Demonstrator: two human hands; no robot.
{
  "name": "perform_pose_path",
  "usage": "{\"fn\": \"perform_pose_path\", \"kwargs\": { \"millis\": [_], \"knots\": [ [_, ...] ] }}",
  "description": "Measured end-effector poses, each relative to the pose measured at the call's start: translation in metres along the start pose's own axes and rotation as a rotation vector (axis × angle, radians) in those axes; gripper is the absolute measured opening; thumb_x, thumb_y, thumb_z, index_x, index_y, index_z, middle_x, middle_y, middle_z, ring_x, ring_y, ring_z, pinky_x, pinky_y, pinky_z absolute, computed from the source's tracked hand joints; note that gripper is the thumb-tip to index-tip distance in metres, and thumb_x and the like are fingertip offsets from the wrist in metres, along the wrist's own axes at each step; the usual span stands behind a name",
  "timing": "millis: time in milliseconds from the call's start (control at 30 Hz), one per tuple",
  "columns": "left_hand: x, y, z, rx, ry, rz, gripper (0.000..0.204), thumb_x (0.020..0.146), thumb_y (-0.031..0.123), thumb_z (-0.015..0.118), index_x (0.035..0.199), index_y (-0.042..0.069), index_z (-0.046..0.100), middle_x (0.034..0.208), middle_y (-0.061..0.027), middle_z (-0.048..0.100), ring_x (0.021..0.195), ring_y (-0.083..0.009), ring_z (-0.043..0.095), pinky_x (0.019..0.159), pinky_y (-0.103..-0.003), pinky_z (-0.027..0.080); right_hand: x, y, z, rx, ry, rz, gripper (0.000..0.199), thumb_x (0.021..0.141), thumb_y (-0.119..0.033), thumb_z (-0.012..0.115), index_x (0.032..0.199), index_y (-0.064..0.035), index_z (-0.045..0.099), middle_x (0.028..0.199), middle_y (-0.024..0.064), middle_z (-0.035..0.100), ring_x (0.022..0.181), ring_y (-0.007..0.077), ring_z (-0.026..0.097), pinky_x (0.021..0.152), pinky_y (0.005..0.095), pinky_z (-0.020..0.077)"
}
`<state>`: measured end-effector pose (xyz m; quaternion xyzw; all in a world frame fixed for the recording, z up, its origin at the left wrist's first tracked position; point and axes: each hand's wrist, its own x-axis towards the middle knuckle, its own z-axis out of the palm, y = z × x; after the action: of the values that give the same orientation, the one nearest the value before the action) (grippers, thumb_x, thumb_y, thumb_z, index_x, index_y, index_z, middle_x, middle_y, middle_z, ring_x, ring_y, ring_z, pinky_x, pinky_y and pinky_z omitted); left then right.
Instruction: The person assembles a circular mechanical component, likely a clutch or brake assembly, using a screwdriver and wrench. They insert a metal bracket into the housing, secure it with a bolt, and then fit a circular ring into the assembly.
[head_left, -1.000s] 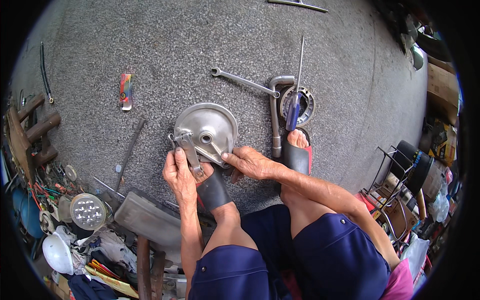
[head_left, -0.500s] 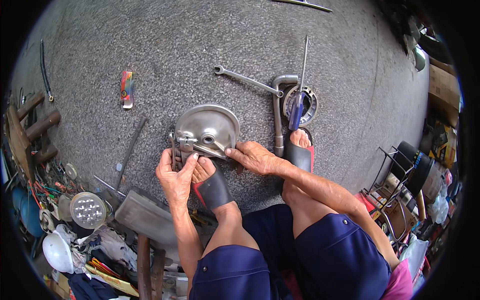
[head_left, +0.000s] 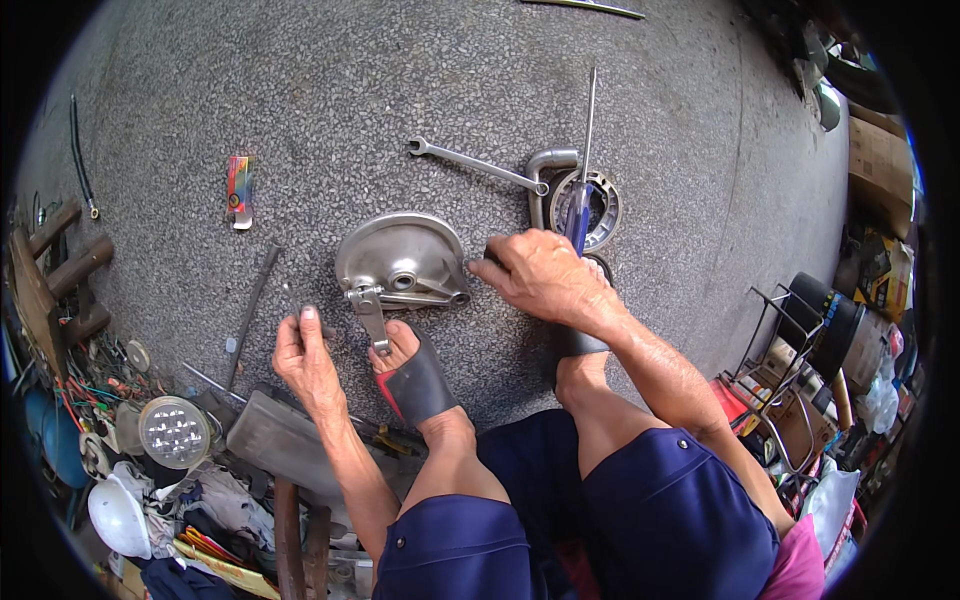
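A round silver brake plate (head_left: 385, 250) stands tilted on the ground against the toes of my left foot. Its metal brake lever (head_left: 370, 318) now hangs down toward that foot. My left hand (head_left: 308, 370) is off the plate, just left of the lever, with thumb and fingers closed together. A small dark piece shows by its thumb, too unclear to name. Right of the plate and apart from it, my right hand (head_left: 555, 280) has its fingers curled in. Something dark shows between its thumb and fingers, but I cannot make out what.
Beyond my right hand lie a combination wrench (head_left: 480, 166), a bent metal pipe (head_left: 548, 162), a ring of brake shoes (head_left: 608, 215) and a blue-handled screwdriver (head_left: 580, 210). A small colourful box (head_left: 240, 190) is at the left. Clutter with a round headlamp (head_left: 174, 432) fills the lower left.
Both hands have come off the brake plate, the left one moving left and down, the right one moving right and up. The lever has swung downward, and the plate tilts more.
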<state>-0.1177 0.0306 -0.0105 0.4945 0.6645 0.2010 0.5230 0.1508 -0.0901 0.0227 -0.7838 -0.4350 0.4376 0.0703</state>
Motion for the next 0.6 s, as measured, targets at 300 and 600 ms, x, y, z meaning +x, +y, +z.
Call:
{"fn": "perform_pose_path", "kwargs": {
  "millis": [300, 600],
  "knots": [
    [0.009, -0.024, -0.010, 0.814, 0.365, 0.710, 0.025, 0.096, 0.020, 0.065, 0.102, -0.004, 0.066, 0.078, -0.0080, 0.059, 0.074, -0.0148, 0.052, 0.068, -0.034, 0.045, 0.043, -0.002, 0.004, 0.515, -0.016, -0.088, 0.054, 0.084, -0.036, 0.075, 0.117, 0.0052, 0.065, 0.109, 0.0269, 0.069, 0.103, 0.0376, 0.069, 0.091, 0.0443, 0.0533],
    [-0.031, 0.044, 0.001, -0.242, -0.331, -0.353, 0.072, 0.098, 0.066, 0.045, 0.125, 0.000, 0.053, 0.093, -0.0120, 0.071, 0.076, -0.0166, 0.067, 0.062, -0.030, 0.051, -0.028, -0.049, 0.001, 0.308, 0.353, -0.451, 0.039, 0.077, -0.012, 0.079, 0.111, 0.0012, 0.067, 0.093, 0.0136, 0.061, 0.077, 0.0283, 0.065, 0.062, 0.0366, 0.0533]
  ]
}}
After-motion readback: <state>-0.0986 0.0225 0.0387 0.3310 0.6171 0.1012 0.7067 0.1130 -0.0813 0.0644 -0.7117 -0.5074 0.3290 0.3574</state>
